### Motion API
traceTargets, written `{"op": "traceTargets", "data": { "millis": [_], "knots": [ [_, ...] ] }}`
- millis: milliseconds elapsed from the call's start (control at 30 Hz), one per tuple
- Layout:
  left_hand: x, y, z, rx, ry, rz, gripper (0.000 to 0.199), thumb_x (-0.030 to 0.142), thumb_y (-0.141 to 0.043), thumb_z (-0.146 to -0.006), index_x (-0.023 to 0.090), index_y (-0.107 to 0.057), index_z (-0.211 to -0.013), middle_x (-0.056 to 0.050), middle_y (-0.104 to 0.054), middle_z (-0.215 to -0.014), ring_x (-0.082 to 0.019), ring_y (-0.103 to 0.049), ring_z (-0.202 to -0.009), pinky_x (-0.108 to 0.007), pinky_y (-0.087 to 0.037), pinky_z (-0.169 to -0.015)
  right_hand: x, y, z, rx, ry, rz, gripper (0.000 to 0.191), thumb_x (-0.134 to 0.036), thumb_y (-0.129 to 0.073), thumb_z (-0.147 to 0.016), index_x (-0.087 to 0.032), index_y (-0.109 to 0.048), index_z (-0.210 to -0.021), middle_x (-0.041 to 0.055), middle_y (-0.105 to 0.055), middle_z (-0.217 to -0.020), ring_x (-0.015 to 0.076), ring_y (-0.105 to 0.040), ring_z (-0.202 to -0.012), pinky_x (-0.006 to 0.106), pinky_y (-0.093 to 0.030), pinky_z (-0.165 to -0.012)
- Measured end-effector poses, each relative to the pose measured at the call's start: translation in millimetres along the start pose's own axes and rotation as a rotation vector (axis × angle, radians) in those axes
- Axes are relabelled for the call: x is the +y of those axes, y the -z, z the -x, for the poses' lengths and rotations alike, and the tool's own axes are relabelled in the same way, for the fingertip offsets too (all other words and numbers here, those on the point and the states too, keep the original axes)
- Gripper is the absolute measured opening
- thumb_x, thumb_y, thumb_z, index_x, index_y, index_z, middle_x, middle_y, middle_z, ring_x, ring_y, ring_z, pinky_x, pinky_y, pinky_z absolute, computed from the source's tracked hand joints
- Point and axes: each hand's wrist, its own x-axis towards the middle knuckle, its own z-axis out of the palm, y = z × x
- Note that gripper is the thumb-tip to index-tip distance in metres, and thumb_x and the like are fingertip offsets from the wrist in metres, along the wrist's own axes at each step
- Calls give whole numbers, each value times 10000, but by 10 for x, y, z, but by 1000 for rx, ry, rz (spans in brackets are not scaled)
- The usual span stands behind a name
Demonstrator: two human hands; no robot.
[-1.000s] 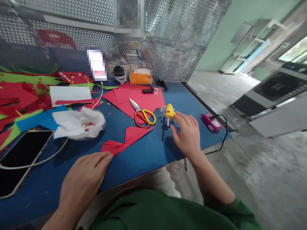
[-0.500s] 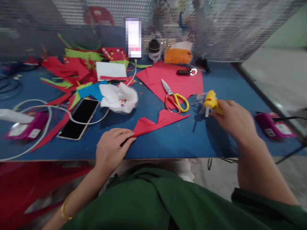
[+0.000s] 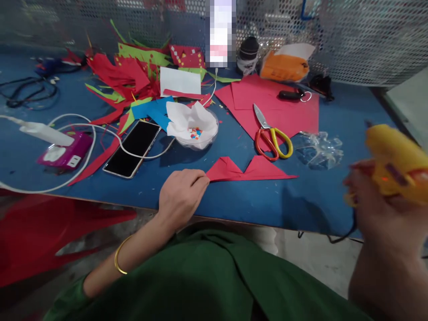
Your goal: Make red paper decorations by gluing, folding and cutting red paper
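My left hand [image 3: 182,196] pinches the left end of a folded strip of red paper [image 3: 254,170] with two raised points, lying near the table's front edge. At the far right my right hand [image 3: 384,214] is wrapped round the handle of a yellow glue gun [image 3: 394,156], held up above the table and slightly blurred. Its dark cord hangs below the hand. Scissors [image 3: 269,136] with red and yellow handles lie just beyond the folded paper, blades partly over red sheets. Crumpled clear plastic [image 3: 321,149] sits between the scissors and my right hand.
A bowl [image 3: 200,143] lined with white tissue holds small coloured bits. Left of it lie a phone [image 3: 133,149], a white cable and a purple box [image 3: 67,149]. Red sheets [image 3: 240,96], paper scraps [image 3: 130,76], a dark bottle [image 3: 248,51] and an orange packet [image 3: 284,67] are farther back.
My right hand has lifted the glue gun from beside the clear plastic, up and to the right. My left hand keeps its pinch on the red paper. The camera view has shifted.
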Motion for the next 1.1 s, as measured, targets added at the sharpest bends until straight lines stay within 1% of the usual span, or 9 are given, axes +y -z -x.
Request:
{"op": "traceTargets", "data": {
  "millis": [67,100,133,200,333,467,700,967,1100],
  "knots": [
    [4,-2,-7,-10,-35,3,185,166,-549,-982,160,-715,-901,-44,-752,-918,-179,-656,-784,-331,-430,-668,-246,-113,265,-195,-62,-268,191,-387,-673,-886,-247,-643,-1013,78,-668,-981,219,-641,-793,351,-487,-649],
    [2,0,-4,-15,-45,11,191,165,-545,-983,161,-718,-901,-43,-753,-915,-177,-657,-787,-328,-432,-668,-363,-188,375,-354,-29,-345,157,-374,-656,-899,-258,-651,-1005,71,-688,-1008,229,-666,-862,358,-523,-699],
    [-3,4,3,-19,-54,22,193,165,-545,-982,164,-723,-907,-42,-755,-914,-176,-659,-792,-326,-436,-672,-465,-270,461,-464,13,-372,148,-356,-633,-918,-266,-649,-1035,64,-696,-1054,235,-674,-955,371,-543,-788],
    [-21,17,28,-19,-74,51,196,160,-546,-980,168,-736,-930,-40,-762,-921,-178,-670,-813,-322,-449,-683,-611,-446,559,-587,95,-369,147,-326,-618,-928,-265,-646,-1058,46,-708,-1040,218,-683,-960,344,-552,-803],
    [-60,41,95,8,-116,92,214,137,-537,-973,153,-751,-981,-54,-773,-952,-200,-693,-870,-329,-491,-724,-718,-743,570,-621,156,-354,172,-296,-620,-914,-241,-636,-1077,25,-718,-925,183,-692,-816,287,-546,-710],
    [-81,50,137,10,-136,98,199,130,-554,-964,139,-751,-999,-66,-781,-978,-232,-711,-906,-355,-512,-750,-758,-857,568,-653,210,-275,185,-270,-605,-893,-231,-620,-1074,9,-717,-869,167,-681,-737,275,-528,-675],
    [-110,89,234,17,-89,149,139,129,-605,-948,136,-722,-1022,-59,-795,-1067,-233,-734,-997,-381,-509,-848,-754,-766,677,-650,277,-175,161,-205,-593,-875,-247,-581,-1030,8,-722,-919,146,-685,-736,245,-515,-657],
    [-138,93,342,50,-94,175,135,93,-622,-913,147,-732,-969,-69,-799,-1057,-236,-752,-995,-374,-551,-835,-637,-630,714,-724,454,-90,318,-237,-589,-900,-267,-551,-1214,83,-722,-1176,227,-727,-995,327,-588,-816],
    [-140,93,350,52,-137,156,133,129,-640,-910,160,-737,-995,-51,-802,-1049,-233,-752,-990,-358,-566,-797,-606,-582,694,-783,491,-111,304,-242,-619,-892,-244,-573,-1193,112,-698,-1254,250,-711,-1091,363,-598,-888]
  ]
}}
